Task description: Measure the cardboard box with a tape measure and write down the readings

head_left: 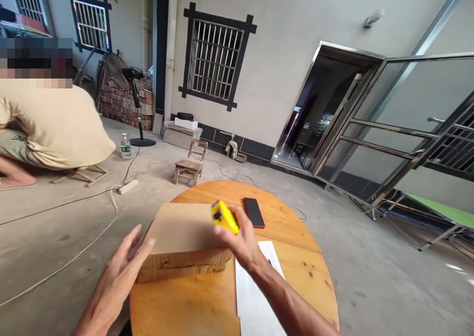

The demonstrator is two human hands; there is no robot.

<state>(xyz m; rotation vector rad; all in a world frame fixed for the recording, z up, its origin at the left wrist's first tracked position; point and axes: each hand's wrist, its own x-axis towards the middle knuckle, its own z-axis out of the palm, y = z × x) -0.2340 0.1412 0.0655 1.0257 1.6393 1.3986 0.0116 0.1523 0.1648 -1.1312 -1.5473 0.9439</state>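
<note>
A closed cardboard box (185,232) lies on the round wooden table (303,257). My right hand (242,232) grips a yellow tape measure (224,217) above the box's right side; no blade shows pulled out of it. At the box's left edge is my left hand (124,267), fingers stretched and apart, holding nothing. Whether its fingertips touch the cardboard I cannot tell. White paper sheets (255,296) lie right of the box, partly covered by my right forearm. Beyond my right hand rests a phone (254,212) with a dark screen and red edge.
A small wooden chair (190,163) stands past the table. To the left a person (55,118) sits on a low stool near a water bottle (126,147) and a standing fan (138,104). Cables and a power strip (128,187) lie on the floor. A glass door (388,128) stands ajar at right.
</note>
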